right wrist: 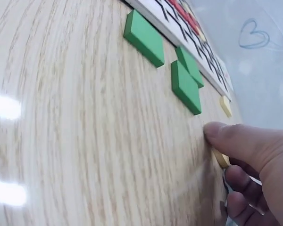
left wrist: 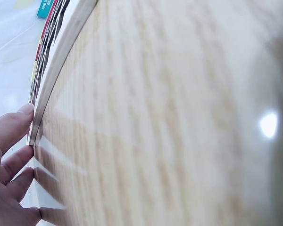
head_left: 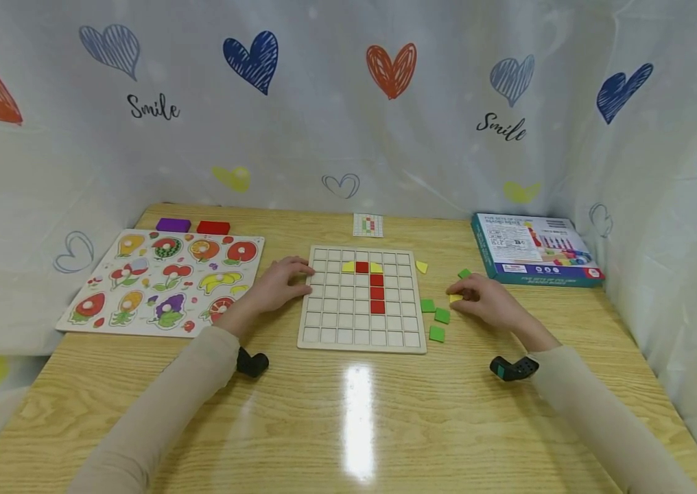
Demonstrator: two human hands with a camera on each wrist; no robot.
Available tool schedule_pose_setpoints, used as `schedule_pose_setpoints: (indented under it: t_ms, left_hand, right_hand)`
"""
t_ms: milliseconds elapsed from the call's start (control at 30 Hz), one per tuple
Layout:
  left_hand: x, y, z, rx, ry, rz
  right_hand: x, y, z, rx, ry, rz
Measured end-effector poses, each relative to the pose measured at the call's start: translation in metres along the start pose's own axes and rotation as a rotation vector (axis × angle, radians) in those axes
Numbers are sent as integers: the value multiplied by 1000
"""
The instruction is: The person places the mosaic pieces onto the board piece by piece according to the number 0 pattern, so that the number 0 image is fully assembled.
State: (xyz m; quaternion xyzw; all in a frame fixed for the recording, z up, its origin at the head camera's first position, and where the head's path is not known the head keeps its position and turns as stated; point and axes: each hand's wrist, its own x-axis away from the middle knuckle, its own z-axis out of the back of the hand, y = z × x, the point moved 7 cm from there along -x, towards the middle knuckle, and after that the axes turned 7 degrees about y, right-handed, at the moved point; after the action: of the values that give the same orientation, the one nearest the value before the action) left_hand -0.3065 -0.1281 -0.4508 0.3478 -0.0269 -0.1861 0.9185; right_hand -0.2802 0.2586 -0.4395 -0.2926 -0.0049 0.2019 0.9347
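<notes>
A wooden grid board (head_left: pixel 328 320) lies mid-table, with red squares (head_left: pixel 377 289) and two yellow curved tiles (head_left: pixel 376 267) set in its cells. My left hand (head_left: pixel 274 285) touches the board's left edge with thumb and fingertips, fingers spread loosely. To the right of the board, my right hand (head_left: pixel 489 302) pinches a small yellow tile (right wrist: pixel 221 158) between thumb and fingers, low over the table. Several green square tiles (head_left: pixel 437 334) lie between board and right hand. One more green tile (head_left: pixel 464 274) sits just beyond that hand, and another yellow tile (head_left: pixel 422 267) near the board's upper right corner.
A small pattern card (head_left: pixel 368 225) lies behind the board. On the left is a fruit puzzle board (head_left: pixel 157 281), with a purple block (head_left: pixel 173 225) and a red block (head_left: pixel 213 228) behind it. At the back right lies a boxed set (head_left: pixel 536 248). A printed curtain (head_left: pixel 324 123) surrounds the table.
</notes>
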Motion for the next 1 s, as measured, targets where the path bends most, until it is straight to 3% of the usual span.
schedule_pose_setpoints:
  t_ms: [433, 700, 1000]
  left_hand:
    - [1, 3, 1, 3, 9, -21]
    - [2, 5, 3, 0, 7, -10]
    - [2, 5, 3, 3, 7, -9]
  right_hand:
    - [0, -12, 2, 47, 56, 65]
    - [-1, -59, -16, -24, 17, 132]
    - [-5, -108, -52, -82, -92, 216]
